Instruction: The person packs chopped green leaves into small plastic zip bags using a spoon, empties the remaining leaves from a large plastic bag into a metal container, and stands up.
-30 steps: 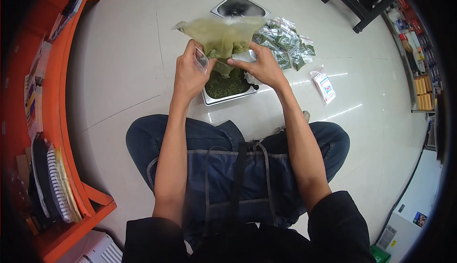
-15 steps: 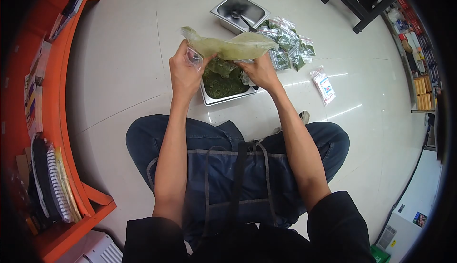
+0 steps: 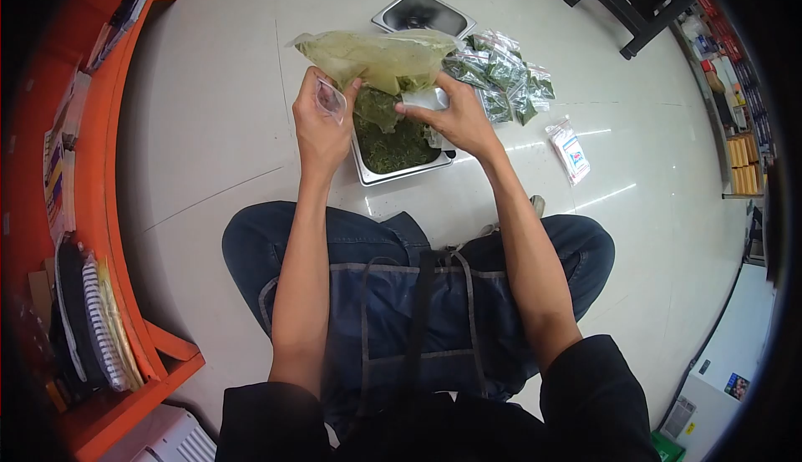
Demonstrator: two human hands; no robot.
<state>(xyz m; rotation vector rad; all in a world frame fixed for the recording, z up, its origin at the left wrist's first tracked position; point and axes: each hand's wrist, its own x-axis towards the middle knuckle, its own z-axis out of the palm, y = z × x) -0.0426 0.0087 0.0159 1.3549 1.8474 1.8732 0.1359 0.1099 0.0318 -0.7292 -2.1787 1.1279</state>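
Above the metal tray (image 3: 393, 178) of dark greens (image 3: 397, 149), the greenish plastic bag (image 3: 376, 51) stretches crosswise in the grip of my left hand (image 3: 324, 124) and right hand (image 3: 462, 118), which pinch its near side; its bulk lies beyond them.

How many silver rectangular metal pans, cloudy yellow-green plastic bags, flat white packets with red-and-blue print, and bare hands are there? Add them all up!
Silver rectangular metal pans, the front pan and the back pan: 2
Cloudy yellow-green plastic bag: 1
Flat white packet with red-and-blue print: 1
Bare hands, the left hand and the right hand: 2
Total: 6
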